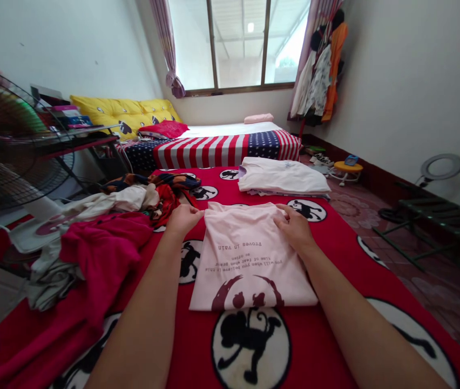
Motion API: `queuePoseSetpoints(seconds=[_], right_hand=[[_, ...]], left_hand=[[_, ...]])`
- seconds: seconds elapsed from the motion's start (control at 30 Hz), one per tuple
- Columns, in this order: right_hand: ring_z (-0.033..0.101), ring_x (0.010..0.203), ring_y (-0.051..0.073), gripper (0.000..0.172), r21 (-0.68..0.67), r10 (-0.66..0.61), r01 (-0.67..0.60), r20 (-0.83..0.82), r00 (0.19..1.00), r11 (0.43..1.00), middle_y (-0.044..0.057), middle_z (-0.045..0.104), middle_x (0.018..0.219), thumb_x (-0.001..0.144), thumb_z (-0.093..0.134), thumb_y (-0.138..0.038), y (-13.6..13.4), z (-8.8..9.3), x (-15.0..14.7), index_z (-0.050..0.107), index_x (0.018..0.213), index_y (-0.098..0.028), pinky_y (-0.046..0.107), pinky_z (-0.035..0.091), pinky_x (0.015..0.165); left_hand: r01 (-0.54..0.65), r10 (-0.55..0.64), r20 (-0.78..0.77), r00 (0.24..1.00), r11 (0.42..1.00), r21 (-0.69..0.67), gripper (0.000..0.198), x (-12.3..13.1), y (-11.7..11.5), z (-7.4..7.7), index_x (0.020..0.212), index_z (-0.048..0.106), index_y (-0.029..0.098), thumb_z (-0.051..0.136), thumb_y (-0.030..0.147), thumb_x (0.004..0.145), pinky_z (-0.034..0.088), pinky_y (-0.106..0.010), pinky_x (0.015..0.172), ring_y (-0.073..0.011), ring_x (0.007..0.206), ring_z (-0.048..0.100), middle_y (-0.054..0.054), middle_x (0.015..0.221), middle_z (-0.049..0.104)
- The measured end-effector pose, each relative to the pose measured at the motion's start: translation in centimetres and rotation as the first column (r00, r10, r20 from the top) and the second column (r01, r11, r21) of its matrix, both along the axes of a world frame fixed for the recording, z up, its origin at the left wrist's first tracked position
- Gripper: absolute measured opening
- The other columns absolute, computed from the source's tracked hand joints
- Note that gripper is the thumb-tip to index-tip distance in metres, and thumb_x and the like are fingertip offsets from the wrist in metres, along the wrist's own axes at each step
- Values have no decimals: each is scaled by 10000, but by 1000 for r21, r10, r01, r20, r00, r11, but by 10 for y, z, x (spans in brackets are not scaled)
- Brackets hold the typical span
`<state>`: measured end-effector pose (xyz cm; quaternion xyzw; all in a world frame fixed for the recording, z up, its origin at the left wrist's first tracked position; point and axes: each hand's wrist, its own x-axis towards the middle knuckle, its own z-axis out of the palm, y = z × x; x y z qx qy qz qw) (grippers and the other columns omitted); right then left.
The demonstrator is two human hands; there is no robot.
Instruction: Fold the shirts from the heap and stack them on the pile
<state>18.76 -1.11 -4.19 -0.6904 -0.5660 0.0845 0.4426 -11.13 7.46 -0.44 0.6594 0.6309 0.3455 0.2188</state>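
Note:
A pale pink T-shirt (250,232) lies folded into a rough rectangle on the red blanket (189,346), its dark printed lettering upside down to me. At its far left corner, my left hand (185,217) is closed, fingertips pinching the cloth's edge. My right hand (296,228) grips the far right edge, thumb on top of the fabric and fingers bent round it. Beyond the right hand sits a stack of folded clothes with a white shirt (282,175) on top. Left of my left arm is a loose heap with a magenta garment (106,246).
A fan (7,135) stands close on the left beside a small cluttered table. Behind the blanket is a bed with a striped, starred cover (209,151). To the right on the floor are a yellow stool (348,167), a dark green folding bench (444,216) and a ring light (442,156).

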Motion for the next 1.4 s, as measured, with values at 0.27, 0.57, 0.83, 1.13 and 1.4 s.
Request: queuePoseSetpoints(seconds=[0.27, 0.57, 0.83, 1.13, 1.4], right_hand=[[657, 917, 235, 380, 160, -40, 66, -160, 986, 985, 84, 727, 986, 686, 482, -146, 1, -3, 2, 743, 962, -165, 368, 499, 856], [636, 839, 290, 406, -160, -205, 249, 253, 946, 955, 135, 657, 1032, 712, 510, -130, -7, 0, 8, 733, 1037, -227, 396, 495, 710], [547, 1101, 278, 322, 122, -51, 0, 411, 910, 993, 119, 592, 1198, 797, 517, -185, -8, 17, -12, 687, 1071, -187, 408, 445, 932], [259, 1406, 298, 502, -319, 252, -99, 483, 838, 942, 162, 346, 1498, 923, 428, -327, -6, 8, -27, 464, 1372, -103, 537, 196, 1121], [208, 1430, 230, 573, -402, 379, -173, 517, 767, 899, 98, 279, 1538, 956, 307, -429, -11, 6, -38, 357, 1449, -140, 478, 183, 1143]], left_hand=[[170, -173, 96, 980, 985, 43, 237, 14, 3, -12, 684, 722, 156, 685, 387, 643, 432, -237, 544, -180, 606, 611, -42, 628, 683], [39, -48, 64, 997, 989, 146, 186, 35, -2, -29, 733, 679, 166, 672, 348, 699, 463, -250, 628, -175, 641, 635, -47, 670, 687], [-74, 43, 133, 990, 970, 234, 193, 33, 0, -33, 849, 678, 167, 659, 319, 730, 463, -249, 656, -162, 625, 628, -25, 664, 669], [118, -38, -287, 957, 956, 267, 227, 48, -19, -1, 968, 721, 158, 588, 229, 798, 476, -315, 842, -228, 915, 636, -111, 1010, 691], [600, -518, -517, 682, 800, -9, 485, 99, -57, -13, 1345, 496, 114, 392, 356, 938, 258, -364, 1136, -225, 1356, 367, -131, 1435, 452]])
